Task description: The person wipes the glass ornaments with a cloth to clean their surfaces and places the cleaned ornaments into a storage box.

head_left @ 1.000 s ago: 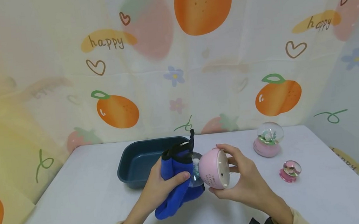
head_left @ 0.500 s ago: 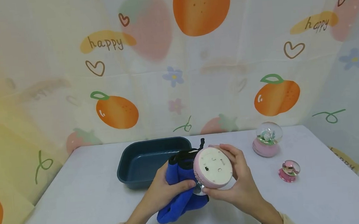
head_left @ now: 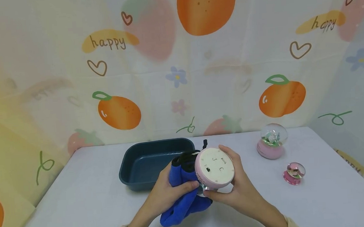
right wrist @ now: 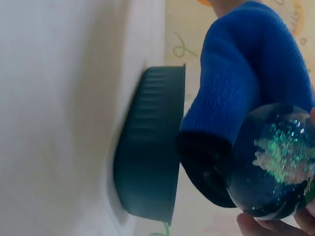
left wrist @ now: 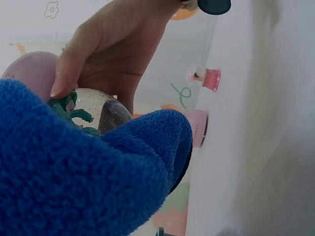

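A snow globe with a pink base [head_left: 214, 168] is held tilted above the table, its white underside turned toward the head camera. My right hand [head_left: 243, 183] grips it, thumb low and fingers round the far side. A bunched blue cloth with black edging [head_left: 183, 195] is in my left hand [head_left: 165, 191], the thumb pressing it near the globe. In the right wrist view the clear glass dome [right wrist: 275, 162], with glitter inside, lies against the cloth. The cloth hides most of my left fingers.
Behind the left hand stands a dark teal rectangular tub [head_left: 135, 167]. To the right are a larger snow globe on a pink base [head_left: 270, 149] and a small pink one [head_left: 293, 176]. All rest on a white table [head_left: 80, 207] before a printed cloth backdrop [head_left: 180, 92].
The held globe has turned, so its underside now faces the head camera instead of pointing right. My right hand has moved slightly left with it. The left hand still holds the cloth.
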### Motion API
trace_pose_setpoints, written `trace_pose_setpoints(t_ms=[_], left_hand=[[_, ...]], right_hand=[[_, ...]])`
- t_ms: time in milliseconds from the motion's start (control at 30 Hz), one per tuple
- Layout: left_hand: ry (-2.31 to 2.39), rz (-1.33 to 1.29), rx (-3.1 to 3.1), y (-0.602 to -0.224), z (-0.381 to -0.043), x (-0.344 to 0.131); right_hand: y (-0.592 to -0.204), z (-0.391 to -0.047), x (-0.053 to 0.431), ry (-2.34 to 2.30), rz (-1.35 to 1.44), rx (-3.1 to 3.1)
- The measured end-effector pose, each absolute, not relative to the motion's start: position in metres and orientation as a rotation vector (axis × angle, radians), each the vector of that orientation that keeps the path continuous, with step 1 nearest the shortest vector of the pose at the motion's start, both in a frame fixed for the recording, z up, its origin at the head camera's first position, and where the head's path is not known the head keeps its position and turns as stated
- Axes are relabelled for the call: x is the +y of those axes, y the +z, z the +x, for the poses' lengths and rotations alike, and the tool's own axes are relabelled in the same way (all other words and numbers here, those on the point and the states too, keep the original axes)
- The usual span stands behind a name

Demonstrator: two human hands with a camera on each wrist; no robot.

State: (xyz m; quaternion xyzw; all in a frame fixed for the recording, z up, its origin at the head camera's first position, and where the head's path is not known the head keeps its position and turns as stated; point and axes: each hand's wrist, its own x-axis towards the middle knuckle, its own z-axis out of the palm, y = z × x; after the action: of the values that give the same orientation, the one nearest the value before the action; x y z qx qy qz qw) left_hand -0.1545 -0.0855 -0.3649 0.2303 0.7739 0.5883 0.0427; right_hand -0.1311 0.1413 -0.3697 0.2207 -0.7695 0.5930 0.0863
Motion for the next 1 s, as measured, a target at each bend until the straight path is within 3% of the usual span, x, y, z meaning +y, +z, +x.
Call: trace_pose_setpoints(t_ms=[167,367,700,1000], left_hand=[[1.804,0.671,2.377,-0.363,-0.153,-0.086],[1.837,0.698,2.329,-0.360,-0.150,-0.084],[1.825,0.687,2.308,-0.362,-0.149,-0.082],[1.889,0.614,2.293,-0.359,-0.148,-0.083]], right_hand=[[-0.369,-0.134,0.141,1.701,0.555,-2.374],[-0.372,-0.137,0.139,2.002,0.447,-2.431],[-0.380,-0.135,0.141,1.955,0.717,-2.503],[-0.375,-0.138,0.145,1.718,0.656,-2.384]])
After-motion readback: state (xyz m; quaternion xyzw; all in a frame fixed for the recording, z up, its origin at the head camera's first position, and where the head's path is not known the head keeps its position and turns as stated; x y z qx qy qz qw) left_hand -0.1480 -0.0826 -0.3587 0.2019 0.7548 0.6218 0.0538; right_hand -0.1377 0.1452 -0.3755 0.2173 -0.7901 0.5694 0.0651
